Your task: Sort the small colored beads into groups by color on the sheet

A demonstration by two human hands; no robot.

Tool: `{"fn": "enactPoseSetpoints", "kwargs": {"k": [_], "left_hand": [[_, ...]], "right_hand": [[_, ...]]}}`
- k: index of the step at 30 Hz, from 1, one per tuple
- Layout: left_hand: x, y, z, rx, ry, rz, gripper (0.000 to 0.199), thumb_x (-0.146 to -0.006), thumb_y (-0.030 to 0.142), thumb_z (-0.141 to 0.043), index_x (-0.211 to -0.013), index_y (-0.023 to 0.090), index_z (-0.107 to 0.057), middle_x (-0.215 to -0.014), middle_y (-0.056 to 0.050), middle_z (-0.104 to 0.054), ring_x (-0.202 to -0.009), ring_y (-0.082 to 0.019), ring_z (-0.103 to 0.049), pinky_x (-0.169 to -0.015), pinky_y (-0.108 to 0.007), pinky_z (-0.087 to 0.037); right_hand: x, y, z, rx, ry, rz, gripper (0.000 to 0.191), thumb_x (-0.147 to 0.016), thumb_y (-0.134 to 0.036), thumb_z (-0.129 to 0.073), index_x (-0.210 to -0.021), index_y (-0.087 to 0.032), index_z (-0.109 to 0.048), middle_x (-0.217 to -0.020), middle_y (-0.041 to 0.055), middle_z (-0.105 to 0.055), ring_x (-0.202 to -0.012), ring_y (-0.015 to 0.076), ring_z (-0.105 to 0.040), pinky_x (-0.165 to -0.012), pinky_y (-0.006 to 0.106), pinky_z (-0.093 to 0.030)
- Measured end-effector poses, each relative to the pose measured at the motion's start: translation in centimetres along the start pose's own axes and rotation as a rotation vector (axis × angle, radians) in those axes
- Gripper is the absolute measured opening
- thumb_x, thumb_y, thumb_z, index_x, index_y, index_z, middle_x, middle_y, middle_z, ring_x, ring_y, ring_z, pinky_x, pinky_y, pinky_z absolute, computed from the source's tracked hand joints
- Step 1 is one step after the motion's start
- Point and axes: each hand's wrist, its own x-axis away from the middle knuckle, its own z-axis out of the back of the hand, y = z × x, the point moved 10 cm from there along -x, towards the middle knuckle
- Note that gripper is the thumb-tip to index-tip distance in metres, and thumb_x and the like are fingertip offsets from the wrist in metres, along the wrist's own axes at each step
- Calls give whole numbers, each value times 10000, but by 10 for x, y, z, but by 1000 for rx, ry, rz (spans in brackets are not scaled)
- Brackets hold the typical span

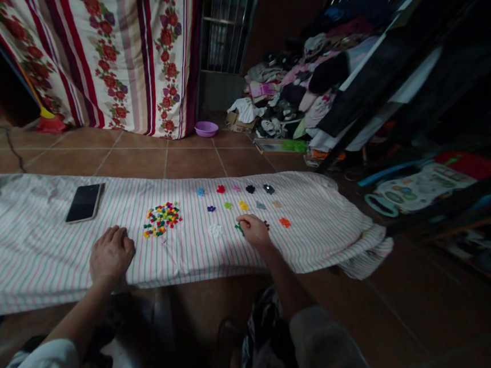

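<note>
My right hand hovers low over a small pile of dark green pieces, its thumb and fingertips pinched together. Whatever sits in the pinch is too small to make out. My left hand rests on the striped cloth with its fingers curled in, and nothing shows in it. Between the hands lies a mixed heap of tiny coloured pieces. Around my right hand are small single-colour piles: white, orange, yellow, light green, grey and red. Dark brown pieces are partly hidden behind it.
A phone lies left of the mixed heap on the striped cloth. Beyond, on the tiled floor, stand a purple basin and a red broom before a flowered curtain. Clothes are piled at the back right.
</note>
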Motion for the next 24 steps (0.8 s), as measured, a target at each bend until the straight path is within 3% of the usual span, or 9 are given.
{"fn": "enactPoseSetpoints", "kwargs": {"k": [7,10,14,20,24], "left_hand": [[0,0,1,-1,19,-13,442,-893,287,-355,-1138,76,-657,-1261,-202,-643,-1222,-332,-573,-1043,-485,-447],[0,-1,-2,10,12,-19,427,-892,284,-362,-1133,85,-652,-1258,-200,-640,-1231,-326,-565,-1043,-489,-449],[1,-3,-3,26,17,-19,405,-887,279,-385,-1140,97,-644,-1270,-194,-631,-1242,-325,-555,-1047,-495,-447],[1,-5,-6,79,-4,-10,368,-860,253,-439,-1135,103,-632,-1269,-200,-627,-1259,-334,-539,-1064,-527,-425],[2,-6,-5,78,19,-4,364,-873,280,-410,-1121,133,-631,-1263,-170,-633,-1259,-313,-540,-1078,-497,-419]], "right_hand": [[-1,-5,-5,-46,-132,43,248,-753,-131,-507,-825,-236,-721,-914,40,-738,-928,213,-666,-904,372,-504],[4,-12,-6,-56,-230,90,208,-770,-200,-572,-915,-231,-719,-987,49,-732,-995,228,-652,-960,401,-472],[13,-23,-8,-46,-310,175,312,-753,-267,-664,-1064,-237,-677,-1145,53,-693,-1133,246,-583,-1022,414,-411],[11,-25,-15,-24,-191,207,36,-814,-253,-630,-814,-219,-620,-915,38,-680,-967,222,-593,-930,376,-410],[11,-22,-15,19,-89,196,86,-831,-234,-584,-746,-219,-588,-813,40,-643,-882,221,-567,-872,362,-414]]}}
